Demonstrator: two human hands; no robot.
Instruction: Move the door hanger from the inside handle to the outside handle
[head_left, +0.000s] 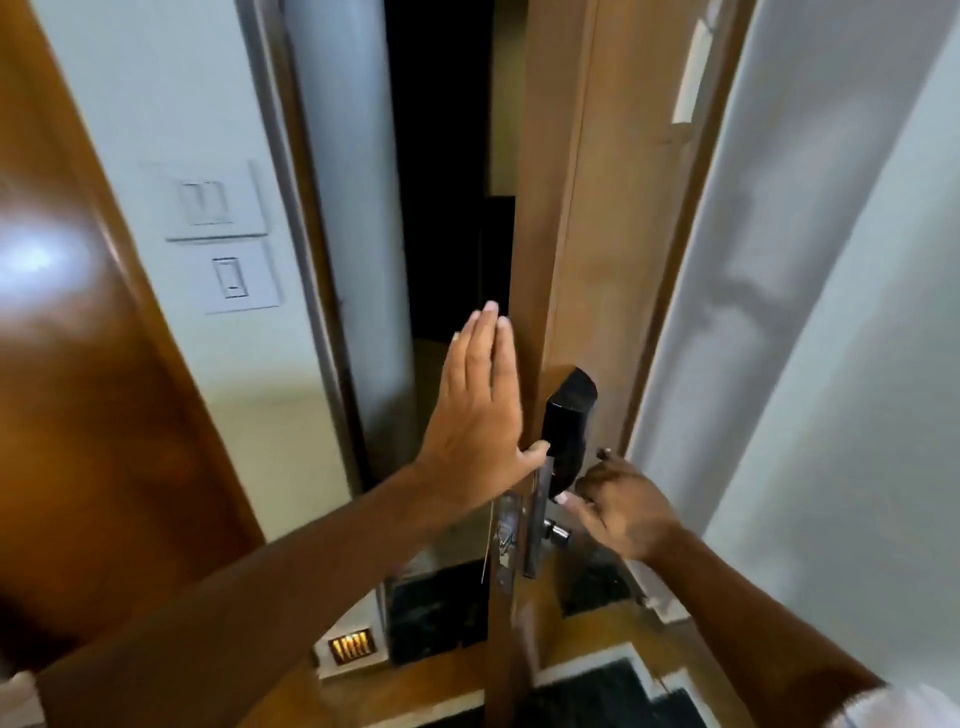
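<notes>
The wooden door (587, 260) stands ajar and I see it nearly edge-on. A black lock body (569, 426) sits on its inner face, with a silver handle stub (557, 532) below it. My left hand (478, 415) lies flat against the door's edge, fingers straight and thumb touching the lock. My right hand (618, 504) hovers beside the lock just above the stub, fingers loosely curled, nothing visible in them. A thin pale strip (487, 540) hangs left of the metal latch plate (506, 540); I cannot tell whether it is the door hanger.
The gap beyond the door (447, 182) is dark. Wall switches (223, 239) are on the left wall next to the door frame (306, 234). A glossy wooden panel (78, 389) fills the far left. A white wall (831, 312) is at the right.
</notes>
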